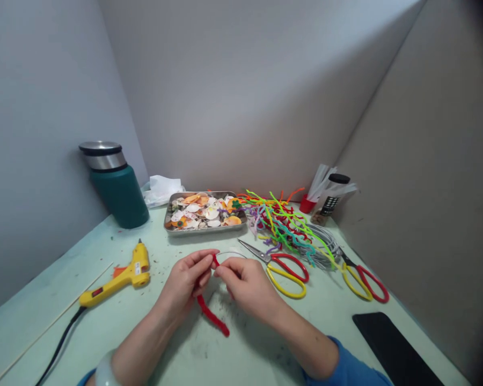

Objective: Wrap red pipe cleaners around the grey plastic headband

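My left hand and my right hand meet above the middle of the table, both closed. Between their fingertips runs a fuzzy red pipe cleaner, pinched from both sides. Its loose end hangs below my left hand and slants down to the right. A thin grey wire arcs from the left fingertips over the back of my right hand; where it ends is hidden. Just beyond my right hand lie scissors with one red and one yellow handle, blades pointing left.
A metal tray of shells stands at the back, beside a heap of coloured pipe cleaners. Left are a yellow glue gun, a thin stick and a green bottle. Right are second scissors, a jar and a black phone-like slab.
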A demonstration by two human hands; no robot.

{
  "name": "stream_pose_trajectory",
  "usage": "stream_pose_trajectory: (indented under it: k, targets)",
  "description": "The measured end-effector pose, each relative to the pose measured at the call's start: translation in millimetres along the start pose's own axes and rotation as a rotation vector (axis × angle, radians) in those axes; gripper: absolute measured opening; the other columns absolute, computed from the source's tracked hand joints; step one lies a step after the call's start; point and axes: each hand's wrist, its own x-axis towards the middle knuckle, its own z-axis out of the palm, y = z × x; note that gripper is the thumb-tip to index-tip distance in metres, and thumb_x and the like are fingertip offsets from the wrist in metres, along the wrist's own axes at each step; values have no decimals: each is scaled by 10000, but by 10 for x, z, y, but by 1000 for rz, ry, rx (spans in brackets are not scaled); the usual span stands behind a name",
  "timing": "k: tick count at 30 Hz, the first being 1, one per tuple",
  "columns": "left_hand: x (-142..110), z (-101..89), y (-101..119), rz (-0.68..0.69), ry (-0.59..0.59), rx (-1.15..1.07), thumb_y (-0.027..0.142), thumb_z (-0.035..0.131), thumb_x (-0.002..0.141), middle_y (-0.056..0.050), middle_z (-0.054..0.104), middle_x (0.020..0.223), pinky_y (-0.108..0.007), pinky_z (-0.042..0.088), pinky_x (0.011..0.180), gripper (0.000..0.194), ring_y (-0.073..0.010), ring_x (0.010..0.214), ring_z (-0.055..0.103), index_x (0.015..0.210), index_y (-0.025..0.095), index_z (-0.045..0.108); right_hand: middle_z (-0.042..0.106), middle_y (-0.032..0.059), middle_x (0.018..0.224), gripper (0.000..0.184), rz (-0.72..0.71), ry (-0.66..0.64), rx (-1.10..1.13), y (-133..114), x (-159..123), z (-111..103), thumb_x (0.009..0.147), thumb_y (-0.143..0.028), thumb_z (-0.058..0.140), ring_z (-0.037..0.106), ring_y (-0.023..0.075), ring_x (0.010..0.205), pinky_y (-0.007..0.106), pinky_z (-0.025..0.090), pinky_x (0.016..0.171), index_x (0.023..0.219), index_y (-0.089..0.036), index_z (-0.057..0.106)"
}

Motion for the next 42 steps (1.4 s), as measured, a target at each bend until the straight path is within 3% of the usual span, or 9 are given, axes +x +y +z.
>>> stream_pose_trajectory:
  k: [5, 11, 14, 19, 22, 28, 35, 38, 42]
  targets:
    - [-40, 48, 24, 74, 46, 79, 383, 715, 696, 94, 389, 450, -171, 123, 374, 404, -33, 386, 225, 1012, 148, 622, 440, -78, 465, 195, 306, -166, 576, -109, -12, -21, 827, -330, 544, 248, 39, 350, 197, 174, 371, 814, -148, 614]
    - [-11, 44, -29, 132, 114, 161, 420, 718, 680, 70, 443, 488, -183, 137, 381, 399, -35, 394, 248, 955, 137, 657, 357, -106, 462, 225, 412, -222, 953, -109, -7, -46, 785, -363, 588, 178, 41, 374, 179, 126, 379, 889, -164, 571]
    - [-18, 47, -27, 131, 111, 169, 409, 712, 685, 75, 416, 460, -188, 143, 381, 390, -42, 391, 253, 960, 136, 672, 329, -95, 453, 195, 354, -196, 602, -147, -19, -82, 871, -319, 450, 197, 61, 371, 201, 176, 400, 892, -173, 576]
    - [-38, 76, -8, 149, 132, 227, 393, 710, 670, -5, 604, 663, -204, 171, 374, 367, -38, 403, 305, 935, 140, 697, 586, 47, 588, 156, -27, 90, -663, -218, -123, -97, 855, -183, 462, 483, 137, 499, 281, 207, 496, 842, -152, 615]
    - [-44, 96, 9, 146, 152, 264, 387, 704, 669, -7, 607, 668, -210, 181, 376, 332, -43, 403, 320, 899, 147, 704, 647, 74, 654, 152, -165, 163, -949, -197, -159, -109, 847, -152, 461, 556, 172, 560, 305, 195, 515, 844, -164, 613]
    - [-70, 129, 56, 99, 83, 336, 380, 713, 655, 21, 536, 517, -216, 156, 377, 244, -56, 378, 307, 741, 152, 701, 666, 46, 720, 173, -337, 225, -989, -116, -91, -282, 853, -140, 473, 590, 173, 699, 288, 265, 570, 810, -192, 632]
    - [-82, 109, 23, -4, -99, 355, 460, 702, 670, 42, 466, 468, -211, 133, 380, 310, -49, 371, 261, 706, 156, 658, 695, 22, 752, 219, -295, 144, -637, 20, 47, -445, 899, -240, 495, 597, 132, 699, 229, 335, 626, 816, -199, 693]
    - [-105, 99, 18, -54, -198, 333, 472, 674, 713, 75, 349, 403, -212, 111, 377, 318, -45, 359, 215, 664, 162, 624, 685, 1, 710, 217, -279, 96, -518, 54, 67, -449, 889, -229, 510, 564, 110, 631, 218, 328, 595, 801, -194, 705]
    - [-134, 93, 31, -71, -265, 285, 451, 675, 729, 68, 376, 431, -211, 110, 375, 304, -39, 364, 218, 675, 159, 612, 673, -15, 675, 227, -253, 42, -423, 100, 87, -411, 881, -232, 520, 542, 104, 607, 215, 330, 577, 781, -190, 719]
